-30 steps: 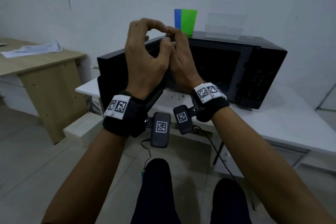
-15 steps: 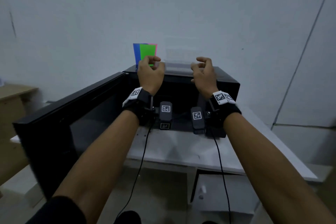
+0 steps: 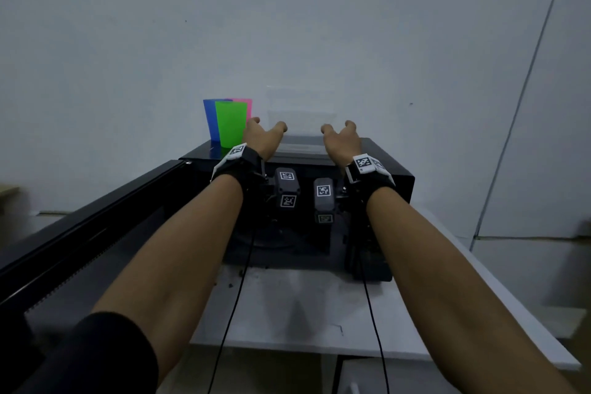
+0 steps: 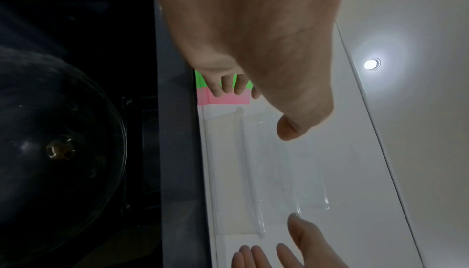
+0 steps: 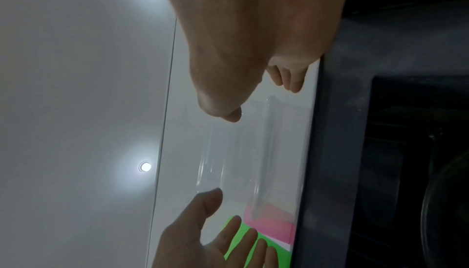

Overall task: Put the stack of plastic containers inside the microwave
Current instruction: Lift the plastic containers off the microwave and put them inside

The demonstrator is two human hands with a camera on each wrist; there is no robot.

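The stack of clear plastic containers [image 3: 300, 125] stands upright on the roof of the microwave [image 3: 383, 166], at 12 o'clock from the person, its long axis running left to right along the appliance's front edge. It sits near the roof's front lip, with the white wall close behind it. The left hand [image 3: 260, 137] is at the stack's 9 o'clock end and the right hand [image 3: 342, 137] at its 3 o'clock end, both spread wide with thumbs apart from the fingers, palms facing each other across the stack. Whether they touch the plastic cannot be told. Blue, green and pink cups [image 3: 228, 121] stand at 10 o'clock, just beside the left hand. The microwave door [image 3: 96, 224] hangs open toward 8 o'clock, and the dark cavity with its glass turntable [image 4: 58, 147] lies below the hands.
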